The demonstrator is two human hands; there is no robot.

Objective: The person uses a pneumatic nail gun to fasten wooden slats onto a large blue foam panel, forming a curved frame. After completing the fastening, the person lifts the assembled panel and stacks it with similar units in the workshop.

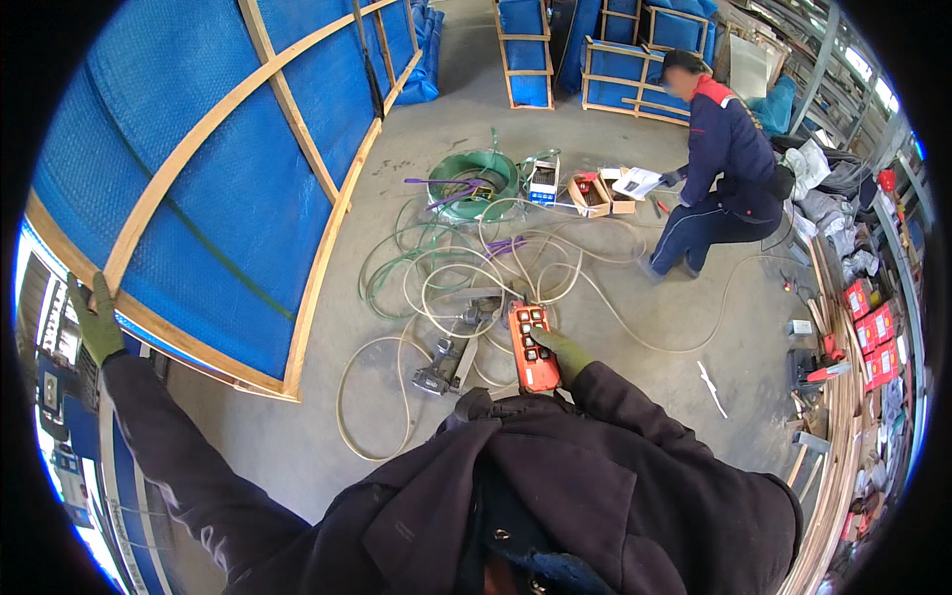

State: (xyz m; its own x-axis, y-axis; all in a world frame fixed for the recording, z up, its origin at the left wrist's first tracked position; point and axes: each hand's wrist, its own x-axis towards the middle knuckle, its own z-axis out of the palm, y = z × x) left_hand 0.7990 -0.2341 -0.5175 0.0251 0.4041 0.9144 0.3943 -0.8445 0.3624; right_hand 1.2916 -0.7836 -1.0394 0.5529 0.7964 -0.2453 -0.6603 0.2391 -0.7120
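My right hand, in a green glove, holds an orange crane remote control with two rows of dark buttons in front of my chest. The fingers behind the remote are hidden. Reaching far out to the left, my left hand, also gloved in green, rests against the lower corner of a wooden frame with its fingers stretched out and apart. This frame surrounds a large panel wrapped in blue bubble sheeting, which stands tilted at my left.
Pneumatic nail guns and looped hoses lie on the floor before me. Beyond are a green tub and small boxes. A co-worker crouches at right, holding a white package. Timber strips and shelving line the right side.
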